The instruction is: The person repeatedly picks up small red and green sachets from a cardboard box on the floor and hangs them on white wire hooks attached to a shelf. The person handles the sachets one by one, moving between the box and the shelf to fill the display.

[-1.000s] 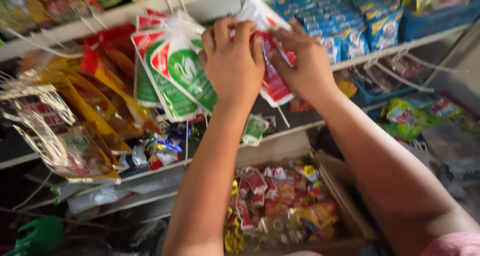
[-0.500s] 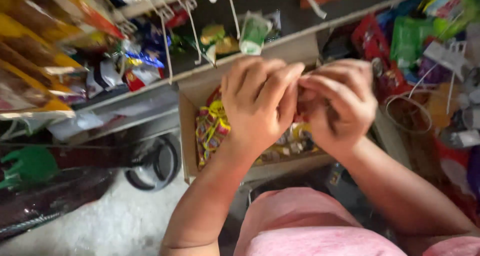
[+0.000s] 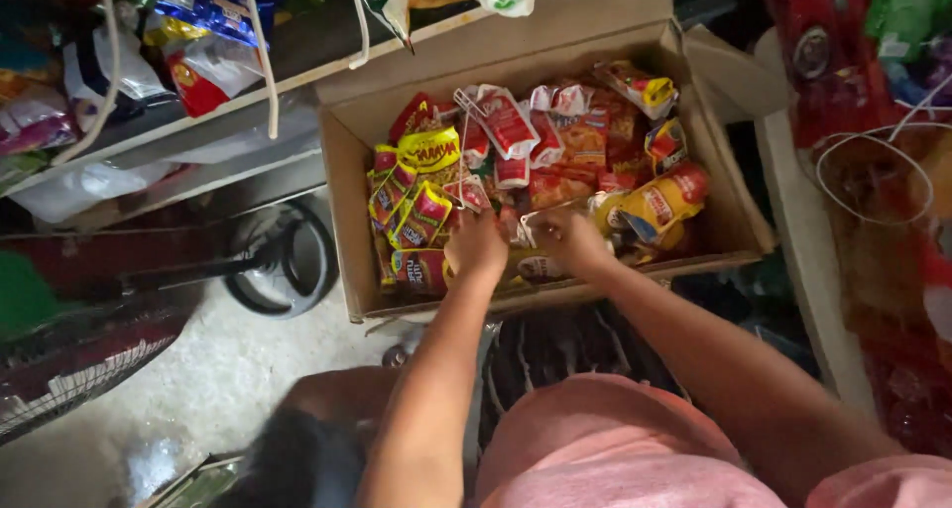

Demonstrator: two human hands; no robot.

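Note:
An open cardboard box (image 3: 342, 171) holds several snack sachets in red, yellow and orange (image 3: 555, 141). Both my hands reach into its near side. My left hand (image 3: 477, 246) has its fingers curled down among the red and yellow sachets (image 3: 421, 216); what it grips is hidden. Just to its right, my right hand (image 3: 573, 242) pinches a pale, see-through packet (image 3: 524, 227) that lies between the two hands. A yellow pouch (image 3: 654, 203) lies just right of my right hand.
A shelf (image 3: 198, 136) with hanging packets runs above and left of the box. A fan's black ring base (image 3: 283, 260) and wire grille (image 3: 59, 369) stand on the concrete floor at left. Red packets and a wire hoop (image 3: 873, 171) hang at right. A dark crate (image 3: 555, 354) sits under the box.
My hands have come down from the hanging packets on the upper rack, carried something low in front of me, and are now inside the cardboard box. My view has tilted down.

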